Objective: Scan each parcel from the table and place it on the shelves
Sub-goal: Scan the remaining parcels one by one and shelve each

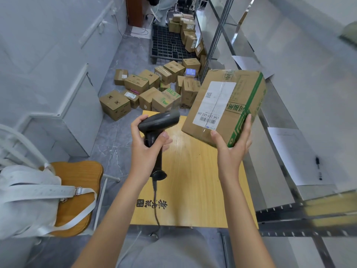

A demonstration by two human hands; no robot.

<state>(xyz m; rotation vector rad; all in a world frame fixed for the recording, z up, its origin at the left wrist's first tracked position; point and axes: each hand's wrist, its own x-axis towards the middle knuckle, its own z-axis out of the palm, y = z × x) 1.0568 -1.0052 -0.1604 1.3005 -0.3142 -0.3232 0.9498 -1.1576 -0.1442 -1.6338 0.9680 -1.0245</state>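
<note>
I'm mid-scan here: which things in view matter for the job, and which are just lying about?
In the job:
- scanner, gripped by left hand
- parcel, held by right hand
- table
- shelves

Lying about:
- bag on chair
- pallet
- pen

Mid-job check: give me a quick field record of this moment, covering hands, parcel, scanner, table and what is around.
left hand: grips the scanner by its handle, head aimed toward the parcel
right hand: holds the parcel by its near corner, tilted, above the table
label: white, barcode facing the camera
table: yellow wood, scanner cable trailing over it
shelves: metal, to the right, papers and a pen on them
floor: many cardboard boxes beyond the table
</note>
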